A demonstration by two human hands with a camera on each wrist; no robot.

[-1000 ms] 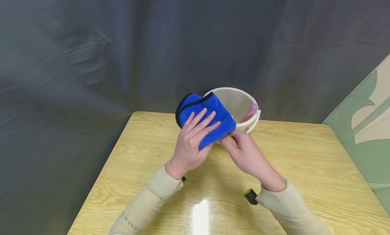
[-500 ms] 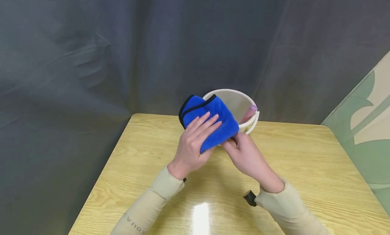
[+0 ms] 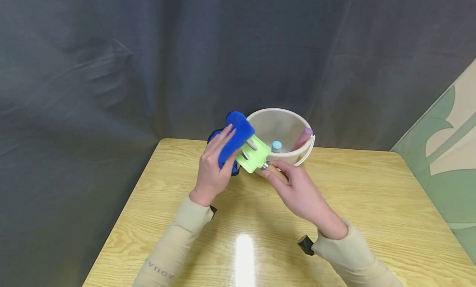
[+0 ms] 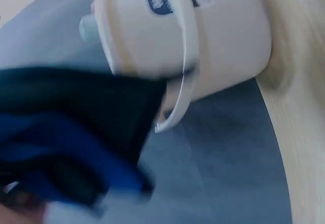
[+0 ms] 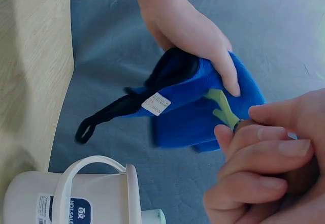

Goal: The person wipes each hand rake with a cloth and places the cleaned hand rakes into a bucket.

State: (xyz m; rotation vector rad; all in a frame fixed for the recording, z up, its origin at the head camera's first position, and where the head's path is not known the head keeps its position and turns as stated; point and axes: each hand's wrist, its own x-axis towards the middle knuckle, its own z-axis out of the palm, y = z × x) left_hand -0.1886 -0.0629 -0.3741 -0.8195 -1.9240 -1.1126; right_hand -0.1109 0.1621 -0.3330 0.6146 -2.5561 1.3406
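My right hand (image 3: 303,192) grips the wooden handle of a small light-green garden fork (image 3: 254,156) with slots between its tines. The blue cloth (image 3: 238,132) with black edging is folded around the tine end, held between the fingers and thumb of my left hand (image 3: 211,171). In the right wrist view, fork tines (image 5: 223,107) lie against the cloth (image 5: 188,127), whose black loop and white label hang toward the bucket. The tine tips are hidden by cloth in the head view. Both hands are above the table, in front of the bucket.
A white bucket (image 3: 275,117) with its handle lowered stands at the table's back edge. Inside are a light-blue-topped item (image 3: 276,146) and a pink-purple item (image 3: 303,138). Dark curtain (image 3: 238,51) hangs behind the wooden table (image 3: 372,196); a patterned panel (image 3: 446,167) is at right.
My left hand has moved left and down with the cloth, uncovering the green fork head and the light-blue top in the bucket. My right hand has hardly moved.
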